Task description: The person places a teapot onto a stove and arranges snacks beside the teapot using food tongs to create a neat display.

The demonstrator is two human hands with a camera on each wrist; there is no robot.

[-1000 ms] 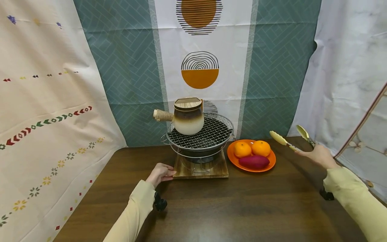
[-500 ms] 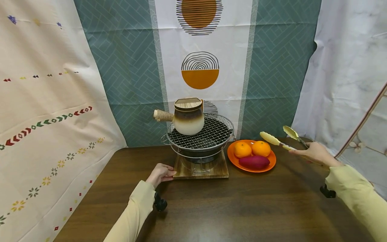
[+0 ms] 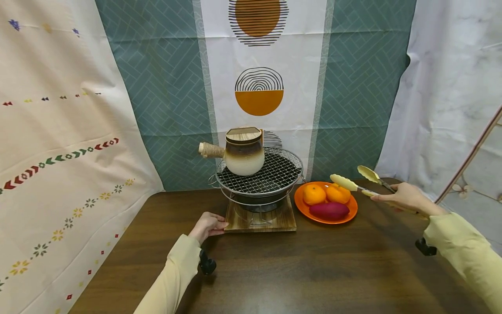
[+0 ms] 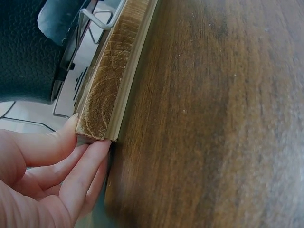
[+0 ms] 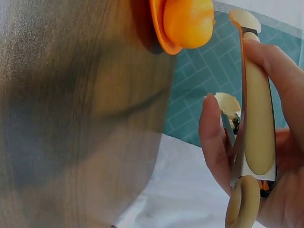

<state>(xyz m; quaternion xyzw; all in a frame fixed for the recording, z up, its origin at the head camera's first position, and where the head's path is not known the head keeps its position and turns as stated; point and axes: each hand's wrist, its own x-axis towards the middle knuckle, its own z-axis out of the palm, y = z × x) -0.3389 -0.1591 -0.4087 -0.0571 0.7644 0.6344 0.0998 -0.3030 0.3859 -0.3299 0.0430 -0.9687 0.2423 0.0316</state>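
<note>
At the front left corner of a square wooden board (image 3: pixel 235 220), my left hand (image 3: pixel 205 226) pinches the edge; the left wrist view has the thumb at the upper edge and the fingers at the lower. A round grill (image 3: pixel 280 172) with a wire mesh stands on this board, carrying a brown-and-cream pot (image 3: pixel 245 159) with a wooden lid and a wrapped side handle. My right hand (image 3: pixel 408 199) grips cream-tipped tongs (image 5: pixel 259 114), spread apart. One tong tip overlaps the rear orange (image 3: pixel 336 195) in the head view. Another orange (image 3: pixel 313 195) and a purple sweet potato (image 3: pixel 329 211) share an orange plate (image 3: pixel 301 208).
The brown wooden table (image 3: pixel 321 270) extends in front of the board and plate. A patterned cloth (image 3: pixel 168 109) hangs behind, a cream cloth (image 3: pixel 59 152) on the left and a pale one (image 3: pixel 451 87) on the right.
My right hand has moved left with the tongs, bringing their tips over the plate's right side. The left hand stays at the board's corner.
</note>
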